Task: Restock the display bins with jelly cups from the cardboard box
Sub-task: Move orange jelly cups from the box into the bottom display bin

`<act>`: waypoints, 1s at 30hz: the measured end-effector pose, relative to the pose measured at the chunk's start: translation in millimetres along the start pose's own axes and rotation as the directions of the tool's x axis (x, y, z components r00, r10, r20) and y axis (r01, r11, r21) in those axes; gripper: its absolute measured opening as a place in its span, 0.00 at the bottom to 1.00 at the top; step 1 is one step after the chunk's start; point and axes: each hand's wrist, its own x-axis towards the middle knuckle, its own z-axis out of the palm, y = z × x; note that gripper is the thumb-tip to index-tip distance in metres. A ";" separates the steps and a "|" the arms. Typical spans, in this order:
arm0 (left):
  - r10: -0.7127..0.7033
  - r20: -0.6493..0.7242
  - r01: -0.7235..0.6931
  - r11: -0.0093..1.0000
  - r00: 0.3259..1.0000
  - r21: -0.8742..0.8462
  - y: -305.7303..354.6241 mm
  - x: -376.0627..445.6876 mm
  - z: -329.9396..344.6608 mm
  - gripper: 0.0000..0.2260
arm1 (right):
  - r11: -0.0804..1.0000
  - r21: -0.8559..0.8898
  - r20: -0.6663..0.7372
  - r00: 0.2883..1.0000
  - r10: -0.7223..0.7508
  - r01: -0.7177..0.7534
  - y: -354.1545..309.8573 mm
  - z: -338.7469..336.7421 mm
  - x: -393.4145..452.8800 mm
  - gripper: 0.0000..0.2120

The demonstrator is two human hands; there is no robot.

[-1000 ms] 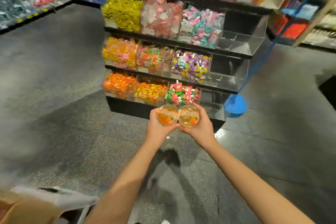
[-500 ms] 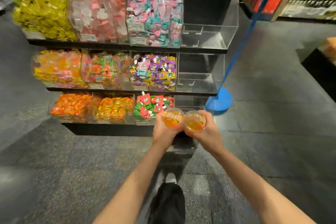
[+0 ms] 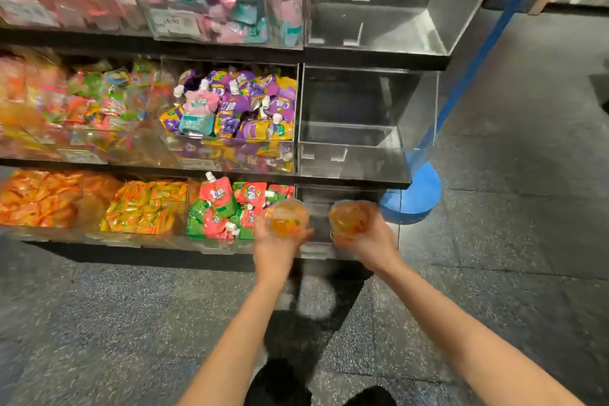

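Up close now, the left hand [image 3: 275, 249] and right hand [image 3: 369, 241] have parted, each gripping a blurred jelly cup [image 3: 286, 217], seemingly over the empty bottom-right bin [image 3: 316, 198].

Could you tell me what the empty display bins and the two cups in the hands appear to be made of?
The empty display bins look like clear, glossy acrylic or similar rigid plastic: you see straight through the walls, and the edges catch light. The jelly cup in the left hand and the one in the right hand seem to be thin transparent plastic, since the orange contents show through, though blur hides detail.
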 end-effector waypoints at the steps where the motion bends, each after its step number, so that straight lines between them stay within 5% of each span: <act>1: 0.016 -0.028 -0.017 0.999 0.999 -0.041 -23.7 13.3 9.9 0.32 | 0.999 -0.022 -0.002 0.999 -0.032 0.032 19.7 10.5 17.2 0.33; 7: 0.166 -0.156 -0.193 0.965 0.974 -0.179 -129.8 82.0 59.0 0.36 | 0.982 -0.157 0.111 0.990 -0.087 0.104 124.8 68.6 116.8 0.33; 14: 0.393 -0.194 -0.414 0.907 0.899 -0.079 -185.7 119.8 65.0 0.33 | 0.956 -0.271 0.115 0.990 -0.084 0.112 191.8 125.1 196.1 0.29; 22: 0.425 -0.149 -0.432 0.902 0.893 -0.017 -180.0 139.4 64.3 0.32 | 0.879 -0.468 0.178 0.984 -0.011 0.094 197.2 154.4 238.9 0.38; 30: 0.403 -0.173 -0.417 0.907 0.898 -0.053 -184.0 158.9 72.1 0.29 | 0.937 -0.349 0.055 0.998 -0.002 0.021 221.6 208.9 284.9 0.36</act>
